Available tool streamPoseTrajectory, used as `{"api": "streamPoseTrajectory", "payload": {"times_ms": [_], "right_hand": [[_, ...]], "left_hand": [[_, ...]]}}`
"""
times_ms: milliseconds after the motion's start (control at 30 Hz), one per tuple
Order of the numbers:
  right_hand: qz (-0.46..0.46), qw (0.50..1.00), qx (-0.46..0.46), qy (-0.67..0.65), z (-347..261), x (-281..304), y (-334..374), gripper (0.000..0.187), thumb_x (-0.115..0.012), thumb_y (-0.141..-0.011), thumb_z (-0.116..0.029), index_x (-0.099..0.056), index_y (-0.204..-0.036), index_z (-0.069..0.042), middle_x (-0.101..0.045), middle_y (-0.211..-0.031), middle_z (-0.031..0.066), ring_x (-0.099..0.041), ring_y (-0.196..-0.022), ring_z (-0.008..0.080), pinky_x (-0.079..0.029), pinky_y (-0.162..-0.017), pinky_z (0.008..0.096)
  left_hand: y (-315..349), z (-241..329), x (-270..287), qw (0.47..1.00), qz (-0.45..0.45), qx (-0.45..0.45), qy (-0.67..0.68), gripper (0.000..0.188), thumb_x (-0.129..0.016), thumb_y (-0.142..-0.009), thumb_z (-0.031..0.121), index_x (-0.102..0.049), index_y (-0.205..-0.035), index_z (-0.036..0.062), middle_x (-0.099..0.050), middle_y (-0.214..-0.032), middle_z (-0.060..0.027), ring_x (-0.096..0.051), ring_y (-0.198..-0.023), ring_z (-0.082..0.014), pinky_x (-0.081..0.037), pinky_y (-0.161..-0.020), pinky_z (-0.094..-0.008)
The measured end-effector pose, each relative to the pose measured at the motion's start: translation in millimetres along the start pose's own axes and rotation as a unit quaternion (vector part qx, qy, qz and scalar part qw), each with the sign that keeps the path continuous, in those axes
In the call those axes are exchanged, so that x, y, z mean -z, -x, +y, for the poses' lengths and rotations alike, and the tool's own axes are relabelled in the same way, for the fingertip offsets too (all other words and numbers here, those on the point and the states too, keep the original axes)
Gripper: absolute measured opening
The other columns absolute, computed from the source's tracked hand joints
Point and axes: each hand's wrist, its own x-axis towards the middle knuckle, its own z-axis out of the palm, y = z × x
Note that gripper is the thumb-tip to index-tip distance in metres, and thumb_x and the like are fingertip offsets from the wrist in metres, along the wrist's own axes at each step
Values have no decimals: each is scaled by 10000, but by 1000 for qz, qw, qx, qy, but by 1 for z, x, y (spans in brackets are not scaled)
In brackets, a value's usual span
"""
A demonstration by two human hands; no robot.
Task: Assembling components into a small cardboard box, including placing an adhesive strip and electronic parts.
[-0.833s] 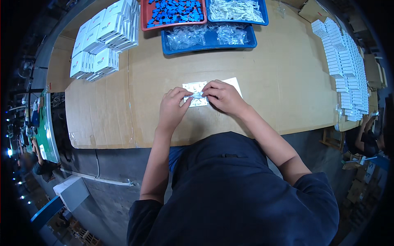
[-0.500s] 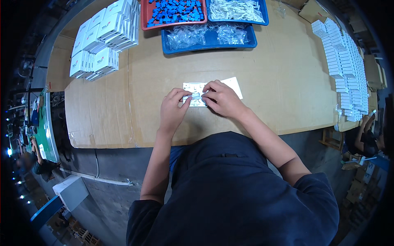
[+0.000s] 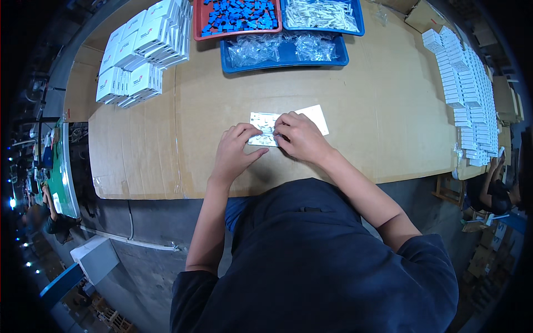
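1. Where the cardboard-covered table (image 3: 388, 127) meets the person's body, both hands sit close together over a small clear plastic bag (image 3: 263, 123) that lies flat on the cardboard, near the middle of the near half of the table.
2. The left hand (image 3: 236, 150) rests palm down, fingers bent, its fingertips pressing the bag's left part.
3. The right hand (image 3: 300, 136) is curled, fingertips pinched on the bag's right part – the two hands nearly touch at the fingertips.
4. A white card (image 3: 314, 116) lies just beside the right hand, partly under it.
5. At the far edge stand three trays – a red tray (image 3: 198, 22) of blue parts, a blue tray (image 3: 355, 11) of white parts, and a nearer blue tray (image 3: 280, 58) with clear bags.
6. Stacks of white boxes (image 3: 139, 55) fill the far left corner; rows of smaller white boxes (image 3: 463, 83) run along the right side.
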Motion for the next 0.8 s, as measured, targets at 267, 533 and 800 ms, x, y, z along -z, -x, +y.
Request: {"api": "streamPoseTrajectory", "payload": {"times_ms": [267, 533, 800], "right_hand": [[20, 998, -35, 57, -7, -2, 3, 100, -741, -859, -136, -747, -920, -57, -686, -1012, 60, -643, -980, 259, -491, -849, 410], [-6, 998, -39, 50, 1, 5, -2, 170, -697, -868, -77, -733, -1030, -41, -697, -1016, 75, -640, -979, 277, -494, -849, 413], [23, 999, -10, 24, 2, 4, 1, 168, -691, -839, -12, -734, -1001, -13, -681, -1093, 92, -632, -1022, 294, -523, -913, 414]], "left_hand": [[5, 3, -14, 999, 43, -2, -24, 364, -872, -776, 243, -739, -1075, 82, -688, -1095, -48, -634, -1034, -270, -477, -908, -398], [7, 6, -21, 996, 67, 3, -56, 359, -862, -796, 251, -742, -1096, 94, -675, -1099, -40, -616, -1038, -255, -457, -919, -391], [6, 12, -25, 996, 72, 20, -49, 380, -846, -815, 218, -744, -1166, 114, -658, -1125, -47, -602, -1057, -249, -453, -929, -394]]}}
